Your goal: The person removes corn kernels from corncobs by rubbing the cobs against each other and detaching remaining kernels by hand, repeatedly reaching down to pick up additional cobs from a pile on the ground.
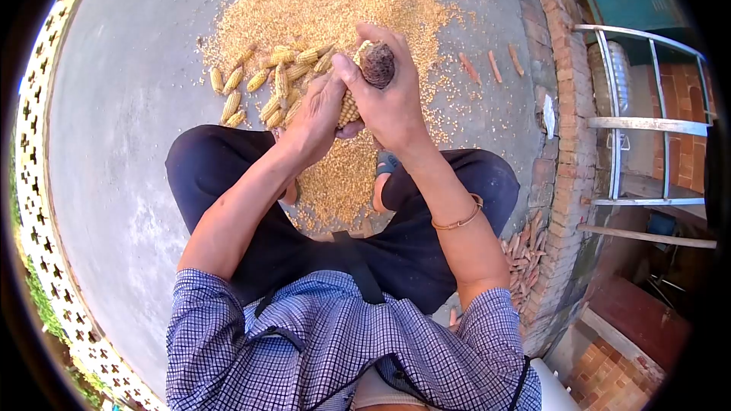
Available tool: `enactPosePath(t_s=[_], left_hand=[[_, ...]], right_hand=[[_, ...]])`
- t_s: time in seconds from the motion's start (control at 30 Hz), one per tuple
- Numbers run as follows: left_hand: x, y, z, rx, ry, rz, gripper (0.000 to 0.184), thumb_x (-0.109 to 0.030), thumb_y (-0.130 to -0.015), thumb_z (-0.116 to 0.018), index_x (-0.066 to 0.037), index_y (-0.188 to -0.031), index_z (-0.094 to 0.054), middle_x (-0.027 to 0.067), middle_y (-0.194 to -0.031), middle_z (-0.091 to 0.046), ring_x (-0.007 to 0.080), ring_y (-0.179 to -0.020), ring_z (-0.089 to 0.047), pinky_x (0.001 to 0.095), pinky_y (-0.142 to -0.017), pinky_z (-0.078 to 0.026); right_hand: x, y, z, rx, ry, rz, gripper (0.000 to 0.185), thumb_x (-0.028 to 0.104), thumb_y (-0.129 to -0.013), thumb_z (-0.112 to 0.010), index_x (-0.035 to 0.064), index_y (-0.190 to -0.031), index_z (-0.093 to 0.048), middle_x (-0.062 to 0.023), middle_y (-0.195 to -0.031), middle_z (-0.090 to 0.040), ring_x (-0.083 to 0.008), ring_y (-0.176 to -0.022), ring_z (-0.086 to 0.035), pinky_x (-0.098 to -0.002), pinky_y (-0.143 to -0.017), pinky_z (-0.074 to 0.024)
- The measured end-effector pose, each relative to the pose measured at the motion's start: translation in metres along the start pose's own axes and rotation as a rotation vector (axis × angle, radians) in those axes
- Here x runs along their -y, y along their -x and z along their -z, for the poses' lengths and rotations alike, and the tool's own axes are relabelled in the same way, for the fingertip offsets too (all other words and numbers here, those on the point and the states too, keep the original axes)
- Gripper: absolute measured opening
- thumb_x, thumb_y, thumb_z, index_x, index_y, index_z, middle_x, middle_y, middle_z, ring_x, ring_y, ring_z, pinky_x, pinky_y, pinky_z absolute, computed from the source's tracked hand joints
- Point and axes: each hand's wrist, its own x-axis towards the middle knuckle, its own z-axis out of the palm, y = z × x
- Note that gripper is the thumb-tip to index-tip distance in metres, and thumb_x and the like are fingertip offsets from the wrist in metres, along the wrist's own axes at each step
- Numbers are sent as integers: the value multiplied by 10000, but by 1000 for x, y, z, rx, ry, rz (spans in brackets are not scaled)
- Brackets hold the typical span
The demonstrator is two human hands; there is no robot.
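Note:
Between my hands is an ear of corn, with yellow kernels showing below my fingers. My right hand is closed round it from the right, thumb pointing up and left. A dark brown, rough, rounded piece sticks up in the same grip; I cannot tell whether it belongs to the ear. From the left, my left hand presses on the ear, its fingers partly hidden. Just beyond lie several ears of corn in a loose pile. Loose kernels spread across the floor ahead and between my feet.
Several stripped cobs lie on the concrete floor to the right. More cobs are heaped by my right knee against a brick edge. Past that stands a metal railing. A pierced lattice wall runs along the left.

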Motion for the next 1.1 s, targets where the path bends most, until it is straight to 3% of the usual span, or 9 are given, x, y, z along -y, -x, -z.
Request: enactPosePath(t_s=[0.13,0.27,0.4,0.43,0.53,0.67,0.7,0.83,1.1], left_hand=[[2,-3,2,80,-264,145,628,-552,-1018,-324,-20,-1305,-494,50,-1005,-522,133,-887,-522,368,-755,-559],[6,-4,-5,70,-136,119,531,-475,-1040,-341,-13,-1242,-505,21,-889,-556,81,-756,-552,195,-488,-405],[-19,-3,-18,-21,232,208,463,-459,-1039,-372,-42,-1174,-525,25,-882,-558,78,-651,-501,195,-450,-315],[-12,-6,-13,-30,235,195,436,-447,-1041,-378,-58,-1165,-530,26,-877,-561,77,-660,-506,188,-457,-321],[2,-17,5,77,194,192,527,-504,-1021,-390,-95,-1341,-478,-7,-1164,-530,85,-956,-533,234,-635,-454],[14,-13,-8,4,-168,-9,489,-482,-1034,-361,-45,-1158,-542,27,-933,-569,99,-814,-541,260,-590,-465],[16,-14,-10,0,-204,-29,513,-494,-1033,-348,-39,-1182,-533,30,-951,-577,99,-811,-547,259,-587,-467],[20,-15,-11,-1,-272,-29,576,-523,-1032,-317,-26,-1255,-506,36,-994,-595,95,-793,-565,245,-557,-459],[1,-14,-8,-19,251,165,443,-456,-1033,-399,-67,-1214,-508,17,-914,-559,102,-748,-554,184,-538,-409]], right_hand=[[1,-4,3,-151,108,-301,214,193,-868,-704,-2,-846,-619,-100,-683,-621,-276,-640,-630,-368,-622,-482],[-18,-11,8,-162,-52,-325,296,210,-866,-718,-12,-715,-593,-65,-626,-607,-176,-573,-592,-373,-571,-452],[-1,-18,28,-20,-594,-667,199,221,-908,-682,24,-934,-693,-36,-827,-676,-108,-796,-604,-277,-759,-472],[-3,-18,32,33,-591,-613,250,232,-904,-691,34,-1055,-667,-41,-957,-668,-128,-922,-602,-290,-859,-462],[4,-11,23,33,-428,-490,412,326,-879,-723,-5,-1108,-635,-63,-958,-661,-136,-846,-610,-313,-790,-483],[-8,4,-4,-98,90,-73,438,251,-836,-759,27,-1167,-582,-175,-1096,-609,-289,-1003,-606,-361,-858,-485],[-8,3,-7,-217,91,-14,310,201,-838,-739,3,-1041,-612,-172,-936,-640,-291,-869,-636,-372,-788,-499],[-8,-13,4,-293,64,-301,221,173,-864,-702,-8,-792,-597,-79,-626,-601,-204,-620,-619,-350,-634,-479],[-5,-18,27,-37,-602,-599,361,249,-867,-745,-38,-1061,-646,-54,-951,-647,-134,-849,-596,-299,-763,-490]])
